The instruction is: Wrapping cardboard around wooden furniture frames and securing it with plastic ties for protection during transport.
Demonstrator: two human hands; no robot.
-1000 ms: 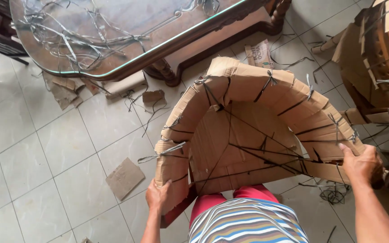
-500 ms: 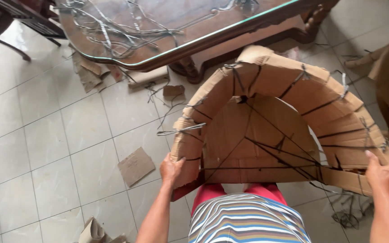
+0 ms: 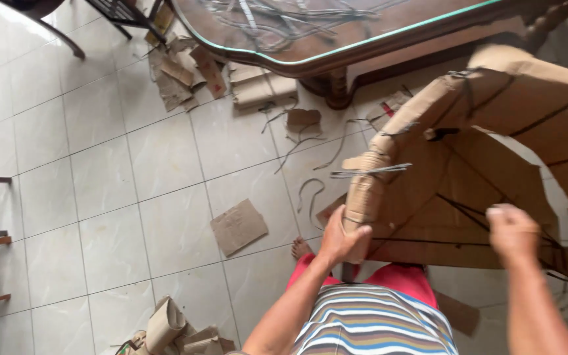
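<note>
Over a pale tiled floor, seen from the head camera, a large curved brown cardboard frame bound with dark straps stands in front of the person's legs. The left hand is wrapped around the frame's lower left end, fingers closed on the cardboard edge. The right hand is blurred in front of the frame's inner face; whether it grips anything cannot be told. A flat cardboard scrap lies on the tiles nearby, and a glass-topped wooden table stands beyond.
</note>
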